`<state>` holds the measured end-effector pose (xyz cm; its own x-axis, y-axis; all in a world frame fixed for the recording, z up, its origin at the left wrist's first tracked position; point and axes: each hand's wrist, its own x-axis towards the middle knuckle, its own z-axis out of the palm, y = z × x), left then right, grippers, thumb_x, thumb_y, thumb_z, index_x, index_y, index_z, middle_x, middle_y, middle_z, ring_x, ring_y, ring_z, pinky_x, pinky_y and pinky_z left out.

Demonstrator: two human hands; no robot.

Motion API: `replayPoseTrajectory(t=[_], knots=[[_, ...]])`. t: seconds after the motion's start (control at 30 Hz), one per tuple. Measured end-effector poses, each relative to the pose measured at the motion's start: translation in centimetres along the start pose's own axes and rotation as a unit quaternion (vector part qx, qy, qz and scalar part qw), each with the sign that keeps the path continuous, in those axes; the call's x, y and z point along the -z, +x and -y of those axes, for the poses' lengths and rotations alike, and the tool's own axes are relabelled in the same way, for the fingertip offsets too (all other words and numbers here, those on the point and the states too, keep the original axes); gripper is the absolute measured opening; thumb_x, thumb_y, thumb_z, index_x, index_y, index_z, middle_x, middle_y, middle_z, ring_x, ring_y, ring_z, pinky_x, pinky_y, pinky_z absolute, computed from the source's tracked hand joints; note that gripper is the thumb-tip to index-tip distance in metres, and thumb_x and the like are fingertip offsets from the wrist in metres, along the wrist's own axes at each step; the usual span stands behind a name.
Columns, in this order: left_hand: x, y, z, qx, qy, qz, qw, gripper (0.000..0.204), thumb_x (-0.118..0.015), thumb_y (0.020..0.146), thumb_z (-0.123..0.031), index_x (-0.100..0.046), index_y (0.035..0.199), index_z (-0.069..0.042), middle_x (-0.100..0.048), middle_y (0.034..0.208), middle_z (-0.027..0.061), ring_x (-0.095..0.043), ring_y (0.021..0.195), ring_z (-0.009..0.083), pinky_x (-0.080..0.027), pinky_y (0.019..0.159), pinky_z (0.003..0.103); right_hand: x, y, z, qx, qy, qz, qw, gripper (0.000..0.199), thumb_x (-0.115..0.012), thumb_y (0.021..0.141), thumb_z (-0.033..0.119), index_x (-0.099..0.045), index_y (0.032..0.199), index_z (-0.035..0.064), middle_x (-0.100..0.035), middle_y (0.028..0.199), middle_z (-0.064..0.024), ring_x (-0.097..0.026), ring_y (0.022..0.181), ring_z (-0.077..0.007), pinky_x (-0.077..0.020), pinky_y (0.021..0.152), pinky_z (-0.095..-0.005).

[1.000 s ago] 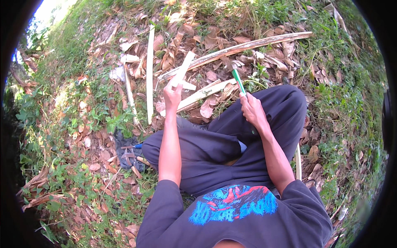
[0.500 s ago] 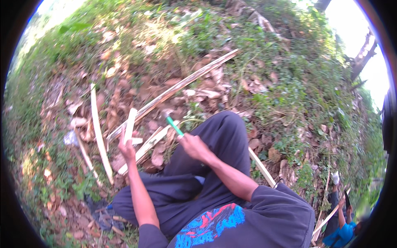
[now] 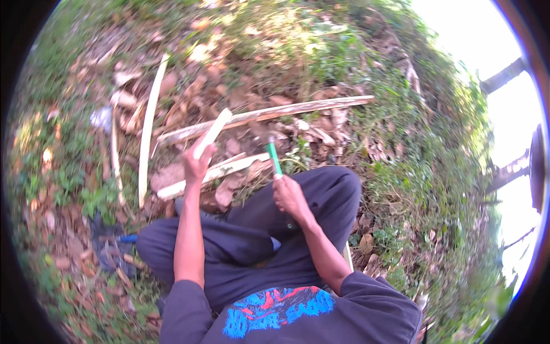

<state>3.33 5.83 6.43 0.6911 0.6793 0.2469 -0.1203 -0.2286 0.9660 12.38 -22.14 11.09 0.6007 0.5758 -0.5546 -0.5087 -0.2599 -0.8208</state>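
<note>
My left hand (image 3: 197, 163) is closed around the lower end of a short, pale, flat piece of wood (image 3: 215, 131), which tilts up and to the right. To its right, my right hand (image 3: 289, 195) grips a green-handled tool (image 3: 274, 157). Its small greyish head points away from me and is too blurred for me to name its kind. The tool and the held wood are apart. Beneath my hands, a split pale strip of wood (image 3: 223, 172) lies on the leaves. Just beyond them rests a long, rough-edged strip (image 3: 292, 110).
A long pale stick (image 3: 150, 126) and a thinner one (image 3: 115, 155) lie at the left. Dark plastic (image 3: 112, 249) sits beside my folded leg (image 3: 172, 238). Dry leaves and low green plants cover the ground. Tree trunks (image 3: 504, 77) stand at the far right.
The view has turned, and the person in blue at lower right has left it. The wood in my left hand now leans right instead of standing nearly upright. Both hands keep their holds.
</note>
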Motion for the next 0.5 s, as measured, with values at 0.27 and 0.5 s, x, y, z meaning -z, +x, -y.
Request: replayPoseTrajectory(t=[0.27, 0.5], knots=[[0.8, -0.8, -0.4, 0.034, 0.043, -0.01, 0.998, 0.055, -0.065, 0.092, -0.045, -0.062, 0.131, -0.006, -0.076, 0.089, 0.0093, -0.073, 0.084, 0.0154, -0.056, 0.075, 0.029, -5.6, -3.7, 5.2, 0.061, -0.06, 0.032, 0.996, 0.033, -0.042, 0.107, 0.037, -0.046, 0.089, 0.0101, -0.037, 0.057, 0.0046, -0.035, 0.042, -0.0043, -0.0307, 0.037, -0.0209], [0.5, 0.0, 0.1, 0.001, 0.024, -0.001, 1.0, 0.055, -0.065, 0.094, -0.042, -0.061, 0.13, 0.0, -0.074, 0.084, 0.0094, -0.071, 0.078, 0.0138, -0.054, 0.071, 0.029, -8.6, -3.9, 8.1, 0.077, -0.168, 0.095, 0.978, 0.032, -0.045, 0.106, 0.035, -0.047, 0.088, 0.0086, -0.039, 0.06, 0.0058, -0.034, 0.046, -0.0023, -0.0285, 0.04, -0.0202]])
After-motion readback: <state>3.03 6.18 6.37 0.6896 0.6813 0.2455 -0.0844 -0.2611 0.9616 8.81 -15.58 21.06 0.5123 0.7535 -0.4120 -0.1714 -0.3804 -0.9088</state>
